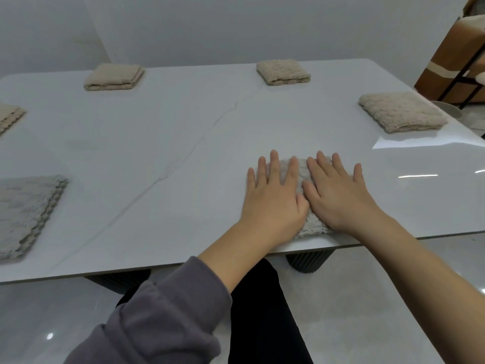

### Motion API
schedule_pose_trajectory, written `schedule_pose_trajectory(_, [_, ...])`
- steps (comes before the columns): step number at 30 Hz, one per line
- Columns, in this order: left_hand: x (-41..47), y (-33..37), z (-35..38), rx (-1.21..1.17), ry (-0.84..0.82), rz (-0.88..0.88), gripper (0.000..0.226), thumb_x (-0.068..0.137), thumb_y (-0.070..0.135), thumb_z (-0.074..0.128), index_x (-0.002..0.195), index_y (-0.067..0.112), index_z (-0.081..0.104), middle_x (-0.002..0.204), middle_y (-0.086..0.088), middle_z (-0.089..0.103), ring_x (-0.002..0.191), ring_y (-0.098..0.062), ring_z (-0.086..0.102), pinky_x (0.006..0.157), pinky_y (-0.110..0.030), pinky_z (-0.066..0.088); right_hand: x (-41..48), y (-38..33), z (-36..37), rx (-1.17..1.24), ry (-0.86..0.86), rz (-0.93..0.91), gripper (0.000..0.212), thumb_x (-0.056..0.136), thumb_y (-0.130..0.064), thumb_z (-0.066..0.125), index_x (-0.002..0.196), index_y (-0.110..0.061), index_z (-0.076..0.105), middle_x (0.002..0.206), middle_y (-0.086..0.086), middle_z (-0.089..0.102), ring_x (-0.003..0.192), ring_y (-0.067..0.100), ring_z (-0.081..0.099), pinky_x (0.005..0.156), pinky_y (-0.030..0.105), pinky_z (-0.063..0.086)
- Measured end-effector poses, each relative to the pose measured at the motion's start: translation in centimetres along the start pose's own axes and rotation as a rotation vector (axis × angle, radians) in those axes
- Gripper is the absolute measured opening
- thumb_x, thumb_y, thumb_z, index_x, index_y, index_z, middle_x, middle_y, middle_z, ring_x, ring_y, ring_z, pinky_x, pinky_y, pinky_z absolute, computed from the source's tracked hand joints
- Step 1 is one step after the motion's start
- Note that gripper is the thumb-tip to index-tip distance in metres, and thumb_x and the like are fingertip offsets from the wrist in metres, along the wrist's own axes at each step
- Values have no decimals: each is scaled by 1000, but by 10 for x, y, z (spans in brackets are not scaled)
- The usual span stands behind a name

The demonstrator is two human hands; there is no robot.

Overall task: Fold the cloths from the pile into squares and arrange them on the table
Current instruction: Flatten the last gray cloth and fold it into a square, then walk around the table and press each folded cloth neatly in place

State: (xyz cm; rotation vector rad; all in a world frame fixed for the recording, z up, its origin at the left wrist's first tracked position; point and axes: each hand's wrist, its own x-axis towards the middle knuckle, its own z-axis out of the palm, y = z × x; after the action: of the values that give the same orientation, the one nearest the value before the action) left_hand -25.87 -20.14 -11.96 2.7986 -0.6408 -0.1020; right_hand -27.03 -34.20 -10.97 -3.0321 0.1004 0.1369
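A folded beige cloth point(301, 172) lies near the front edge of the white table point(162, 143). My left hand point(273, 195) and my right hand point(337, 193) both press flat on it, fingers straight and spread, thumbs touching in the middle. The hands hide most of this cloth. Other folded beige squares sit around the table: one at the far left point(114, 76), one at the far middle point(283, 72), one at the right edge point(401, 111), one at the near left point(26, 214), and part of one at the left edge point(8, 116).
A dark ribbed table leg point(307, 261) stands under the front edge. A brown cardboard box on a black metal frame point(456, 59) stands at the back right. A grey wall runs behind the table. Glossy floor lies below.
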Motion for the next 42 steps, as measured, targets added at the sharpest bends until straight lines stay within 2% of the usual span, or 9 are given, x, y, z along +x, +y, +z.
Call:
schedule_pose_trajectory(8, [-1,-6,5,56,-36,-15,64,99,42,17,154,21,-7,160,-10,-18,146,-28,-19,117,-53,-7,-1,-4,4,-4,19,-16,60,102,-41,13,156,-18,3,164,0,-4,150,22,-9,118,54,-5])
schedule_pose_trajectory(14, [-29,-27,-14,-59,1,-89,64,101,47,11,153,20,-11,160,-8,-18,147,-24,-18,119,-49,-9,-8,-15,-16,9,39,-49,58,102,-44,10,156,-26,-2,164,-2,-8,149,23,-15,116,59,-9])
schedule_pose_trajectory(19, [-59,-97,-44,-23,135,-217,59,101,38,15,154,24,-5,161,-2,-15,147,-19,-18,119,-43,-10,-16,-80,-23,51,64,-222,57,103,-42,13,155,-29,-5,163,-3,-15,148,22,-19,119,51,-11])
schedule_pose_trajectory(24, [-79,-173,-54,17,83,-355,60,100,40,16,155,24,-3,161,-2,-16,147,-19,-19,120,-39,-7,6,-157,-2,111,-20,-344,58,104,-38,18,156,-27,-5,162,-2,-17,148,24,-21,119,51,-10])
schedule_pose_trajectory(28, [-84,-202,-51,45,34,-350,63,97,47,12,155,26,-5,161,-1,-17,146,-17,-20,120,-38,-9,30,-189,24,94,-69,-262,60,101,-45,15,155,-28,-4,163,0,-16,147,27,-22,117,56,-12])
schedule_pose_trajectory(33, [-80,-210,-45,82,53,-312,69,89,53,-2,153,28,-9,161,-2,-17,147,-19,-20,120,-43,-9,33,-193,34,19,-43,-219,63,97,-53,8,155,-32,-6,163,-1,-15,148,27,-20,117,56,-10])
schedule_pose_trajectory(39, [-83,-210,-42,71,66,-273,66,95,46,19,155,17,15,162,-13,6,149,-31,1,119,-52,6,31,-194,38,-11,-38,-194,64,97,-55,12,156,-29,5,164,3,-4,150,30,-9,118,59,-1])
schedule_pose_trajectory(42, [-80,-211,-45,71,7,-298,68,95,46,24,155,18,12,162,-13,3,149,-31,-3,119,-51,2,32,-195,39,12,-56,-183,64,98,-54,17,156,-27,10,164,5,0,150,31,-6,117,60,1])
